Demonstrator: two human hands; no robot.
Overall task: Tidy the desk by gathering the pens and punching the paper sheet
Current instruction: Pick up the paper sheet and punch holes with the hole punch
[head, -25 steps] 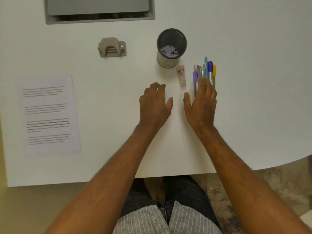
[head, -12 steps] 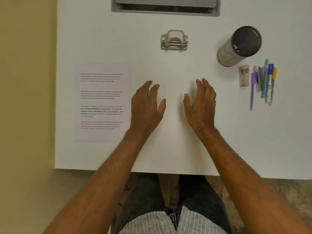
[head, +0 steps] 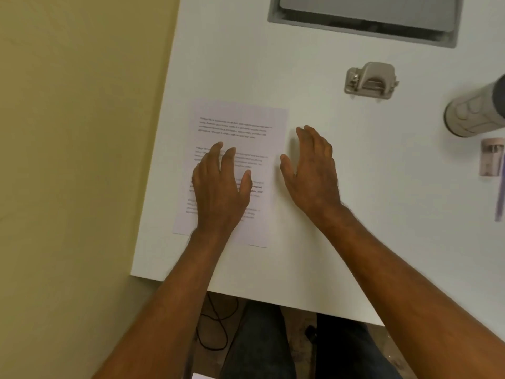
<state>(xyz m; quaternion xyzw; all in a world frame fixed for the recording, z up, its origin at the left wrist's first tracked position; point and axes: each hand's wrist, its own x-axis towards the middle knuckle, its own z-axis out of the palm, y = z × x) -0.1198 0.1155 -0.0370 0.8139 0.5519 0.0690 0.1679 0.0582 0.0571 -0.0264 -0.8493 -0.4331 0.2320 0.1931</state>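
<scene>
A printed paper sheet (head: 240,124) lies flat near the left edge of the white desk (head: 355,214). My left hand (head: 220,187) is spread, palm down, over the sheet's middle. Just past the sheet's right edge my right hand (head: 311,168) hovers open above the bare desk, holding nothing. A grey hole punch (head: 370,80) sits farther back, to the right of the sheet. At the right frame edge stands a cylindrical pen cup (head: 476,110). One purple pen (head: 500,192) shows below it; the other pens are out of frame.
A small pink rectangular item (head: 490,157) lies beside the purple pen. A grey recessed cable tray (head: 363,15) is set into the desk's back. The desk's left edge borders a yellow-green wall (head: 68,160). Cables (head: 216,324) and my legs show below the front edge.
The view has swung left, pushing the pens and cup towards the right edge. Both hands have moved left: the left now lies over the paper, and the right has left the pens.
</scene>
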